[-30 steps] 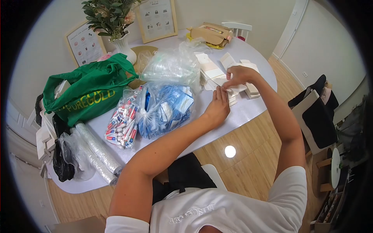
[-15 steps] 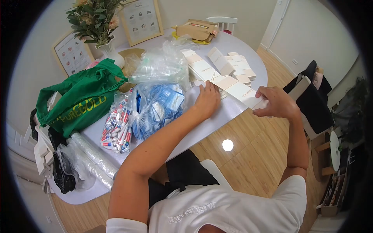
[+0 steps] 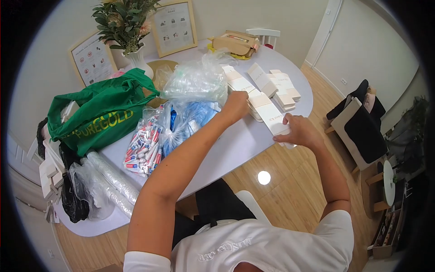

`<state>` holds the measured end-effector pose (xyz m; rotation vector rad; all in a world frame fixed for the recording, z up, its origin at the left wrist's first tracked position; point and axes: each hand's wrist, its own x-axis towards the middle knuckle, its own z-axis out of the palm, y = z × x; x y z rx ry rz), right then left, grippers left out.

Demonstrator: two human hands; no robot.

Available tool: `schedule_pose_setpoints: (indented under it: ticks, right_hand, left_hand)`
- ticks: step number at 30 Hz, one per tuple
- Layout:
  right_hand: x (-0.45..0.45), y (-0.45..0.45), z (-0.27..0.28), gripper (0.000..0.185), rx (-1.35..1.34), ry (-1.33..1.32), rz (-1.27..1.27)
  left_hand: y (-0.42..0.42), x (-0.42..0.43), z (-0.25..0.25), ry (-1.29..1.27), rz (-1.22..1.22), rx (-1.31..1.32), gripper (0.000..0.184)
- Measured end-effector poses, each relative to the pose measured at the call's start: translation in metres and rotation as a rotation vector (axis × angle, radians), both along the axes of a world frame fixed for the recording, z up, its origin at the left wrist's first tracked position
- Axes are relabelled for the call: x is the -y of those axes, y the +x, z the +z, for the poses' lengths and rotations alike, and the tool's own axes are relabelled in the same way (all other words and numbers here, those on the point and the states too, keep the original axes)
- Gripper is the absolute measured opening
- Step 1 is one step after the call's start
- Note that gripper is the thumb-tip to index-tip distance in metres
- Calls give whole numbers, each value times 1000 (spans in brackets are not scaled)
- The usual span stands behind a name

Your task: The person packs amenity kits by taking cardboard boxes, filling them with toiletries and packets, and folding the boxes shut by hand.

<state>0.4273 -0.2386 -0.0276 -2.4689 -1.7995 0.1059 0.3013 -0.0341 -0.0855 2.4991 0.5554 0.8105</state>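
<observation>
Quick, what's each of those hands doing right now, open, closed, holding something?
Left hand: fingers curled at the white cartons; whether it grips one cannot be told.
Right hand: closed on the near end of a white carton.

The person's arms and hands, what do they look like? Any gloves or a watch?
The left hand and right hand are bare, with no gloves. I see no watch or bracelet on either wrist; rings are too small to tell. The left sleeve and right sleeve are white and short, ending above the elbows, so both forearms are uncovered.
</observation>
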Motion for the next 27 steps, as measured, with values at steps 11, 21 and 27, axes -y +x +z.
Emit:
schedule_pose_setpoints:
  ticks: [11, 21, 27]
  right_hand:
    - [13, -6, 17, 54, 38, 175, -26]
    - [9, -3, 12, 57, 47, 118, -63]
    - [-1, 0, -12, 61, 89, -6, -21]
  left_hand:
    - [32, -42, 8, -1, 146, -109, 13]
    - [30, -38, 17, 162, 76, -237, 15]
    - [22, -38, 21, 150, 96, -240, 22]
